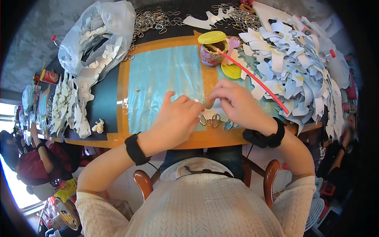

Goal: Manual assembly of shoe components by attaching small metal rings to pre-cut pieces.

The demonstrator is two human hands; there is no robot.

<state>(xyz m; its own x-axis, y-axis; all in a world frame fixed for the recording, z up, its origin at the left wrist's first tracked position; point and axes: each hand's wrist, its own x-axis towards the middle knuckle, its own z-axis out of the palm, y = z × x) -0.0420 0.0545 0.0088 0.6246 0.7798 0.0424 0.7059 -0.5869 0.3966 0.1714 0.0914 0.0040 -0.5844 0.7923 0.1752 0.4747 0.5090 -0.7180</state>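
Over the near edge of the blue sheet (166, 85), my two hands come close together. My left hand (175, 118) is closed in a pinch, its index finger raised and a small white bit showing at the fingertips. Thumb and fingers of my right hand (233, 100) also pinch, just right of the left fingertips; what they hold is too small or hidden to name. Below and between the hands lie metal rings (215, 120), beside a pale cut piece partly hidden by my right hand.
An open tub (213, 53) of brown paste holds a red-handled stick (260, 81). White cut pieces (288, 59) are heaped at right, with more (65, 104) at left near a plastic bag (122, 27). Metal rings (152, 21) pile at the back. Other people sit on both sides.
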